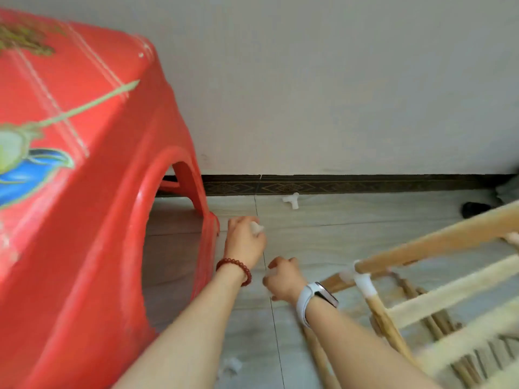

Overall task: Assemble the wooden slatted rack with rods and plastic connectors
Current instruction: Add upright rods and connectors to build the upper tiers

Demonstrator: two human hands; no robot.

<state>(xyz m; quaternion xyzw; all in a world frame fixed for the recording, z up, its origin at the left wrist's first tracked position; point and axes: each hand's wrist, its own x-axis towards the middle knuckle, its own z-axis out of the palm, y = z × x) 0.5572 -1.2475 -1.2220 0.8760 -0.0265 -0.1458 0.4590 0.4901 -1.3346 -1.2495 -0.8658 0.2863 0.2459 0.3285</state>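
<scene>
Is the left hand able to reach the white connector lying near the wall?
Probably yes. The floor between the left hand and the white connector near the wall is bare, but the hand already holds a white piece, so its grip is occupied.

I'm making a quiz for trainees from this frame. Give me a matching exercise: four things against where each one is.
Things:
1. red plastic stool
2. loose white connector
3. bead bracelet
4. white watch

Places:
A. on the right wrist
B. on the floor by the dark skirting
C. on the left wrist
D. at the left of the view

Pairs: 1-D, 2-B, 3-C, 4-A
</scene>
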